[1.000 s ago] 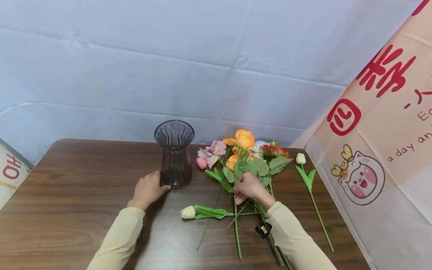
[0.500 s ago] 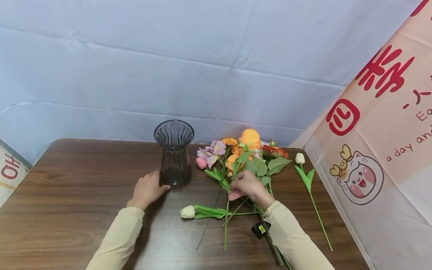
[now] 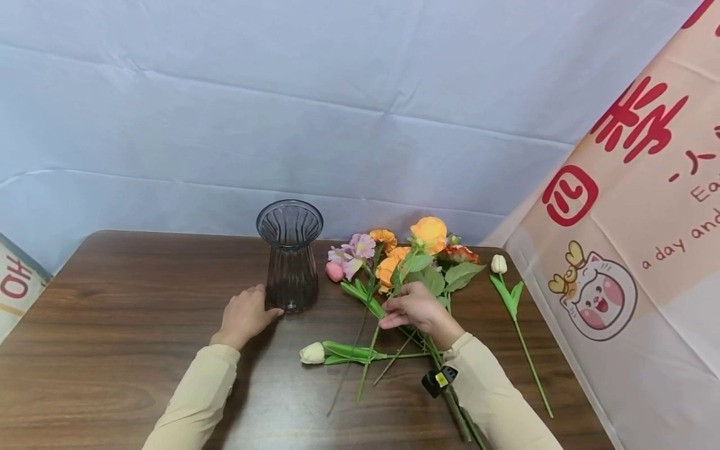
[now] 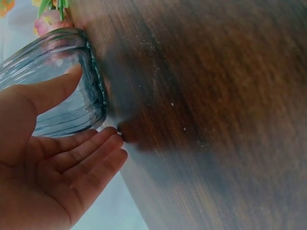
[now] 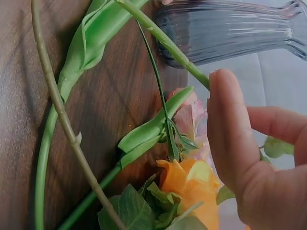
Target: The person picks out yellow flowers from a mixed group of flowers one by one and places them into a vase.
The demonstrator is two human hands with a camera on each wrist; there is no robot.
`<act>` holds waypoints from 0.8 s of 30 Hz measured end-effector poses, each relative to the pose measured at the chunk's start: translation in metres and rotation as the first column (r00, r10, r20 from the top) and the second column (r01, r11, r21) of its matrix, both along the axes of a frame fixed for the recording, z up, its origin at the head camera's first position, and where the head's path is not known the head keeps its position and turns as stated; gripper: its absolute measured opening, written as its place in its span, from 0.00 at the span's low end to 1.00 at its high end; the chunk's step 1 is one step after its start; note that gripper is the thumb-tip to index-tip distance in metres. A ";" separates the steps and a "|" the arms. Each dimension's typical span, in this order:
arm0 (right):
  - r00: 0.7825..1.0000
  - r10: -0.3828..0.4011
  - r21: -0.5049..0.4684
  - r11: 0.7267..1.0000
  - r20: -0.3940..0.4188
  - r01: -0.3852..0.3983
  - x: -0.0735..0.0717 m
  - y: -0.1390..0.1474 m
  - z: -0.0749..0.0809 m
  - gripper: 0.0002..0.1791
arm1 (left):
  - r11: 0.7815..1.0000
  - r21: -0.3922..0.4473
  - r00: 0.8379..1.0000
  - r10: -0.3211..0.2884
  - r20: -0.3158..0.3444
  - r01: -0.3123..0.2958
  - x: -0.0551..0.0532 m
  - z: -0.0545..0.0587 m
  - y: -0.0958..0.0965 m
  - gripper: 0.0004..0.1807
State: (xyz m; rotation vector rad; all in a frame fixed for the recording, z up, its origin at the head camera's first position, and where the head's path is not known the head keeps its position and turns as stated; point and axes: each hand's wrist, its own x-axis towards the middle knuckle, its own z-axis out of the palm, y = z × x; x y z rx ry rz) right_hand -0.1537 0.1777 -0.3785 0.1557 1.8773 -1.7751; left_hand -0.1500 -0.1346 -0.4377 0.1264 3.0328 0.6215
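Note:
A grey ribbed glass vase stands upright on the table. My left hand rests against its lower left side, the fingers fairly straight and the thumb touching the glass near the base, as the left wrist view shows too. My right hand pinches the green stem of an artificial flower, seemingly the one with the upper orange bloom. That stem's lower end points toward me, tilted left. Below the hand, a white tulip lies across the table.
Beside the right hand lie purple flowers, a pink tulip bud, another orange bloom and a red-orange flower, their stems crossing. A separate white tulip lies far right on the wooden table. Pale cloth hangs behind.
The right hand has shifted slightly left with the held stem, whose lower end has swung left and risen while the orange bloom has moved right. The left hand and vase stay put.

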 end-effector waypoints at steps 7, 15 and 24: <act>0.999 -0.021 -0.025 0.999 0.044 0.022 -0.002 0.006 0.005 0.05 | 1.000 0.002 1.000 -0.002 -0.005 0.002 0.000 0.000 0.000 0.29; 0.995 -0.031 -0.084 0.996 0.092 0.039 -0.003 0.017 0.010 0.14 | 1.000 -0.005 1.000 -0.001 0.006 0.001 -0.001 -0.001 0.000 0.30; 0.996 -0.034 -0.138 0.989 0.084 0.046 -0.004 0.026 0.014 0.09 | 1.000 0.004 1.000 0.003 0.011 -0.003 -0.001 -0.001 0.000 0.30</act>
